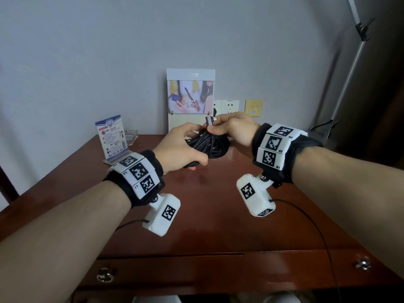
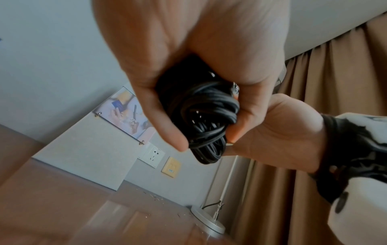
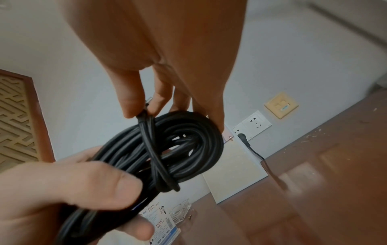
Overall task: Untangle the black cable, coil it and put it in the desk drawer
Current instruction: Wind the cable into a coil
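Note:
The black cable (image 1: 208, 146) is bunched into a coil of several loops above the back of the brown desk (image 1: 207, 215). My left hand (image 1: 181, 147) grips the near end of the coil (image 2: 201, 119), fingers and thumb wrapped round it. My right hand (image 1: 229, 127) pinches the cable's plug end (image 1: 210, 120) just above the coil, and a short length runs from there across the loops (image 3: 155, 149). The desk drawers (image 1: 170, 270) below the front edge are closed, with a metal ring pull (image 1: 105, 274) on the left one.
A standing info card (image 1: 112, 138) and a glass ashtray (image 1: 131, 136) sit at the desk's back left. A picture board (image 1: 190, 99) leans on the wall beside sockets (image 1: 226, 107). A lamp stand (image 1: 349, 68) rises at the right. Thin wrist-camera wires (image 1: 314, 226) trail over the desk.

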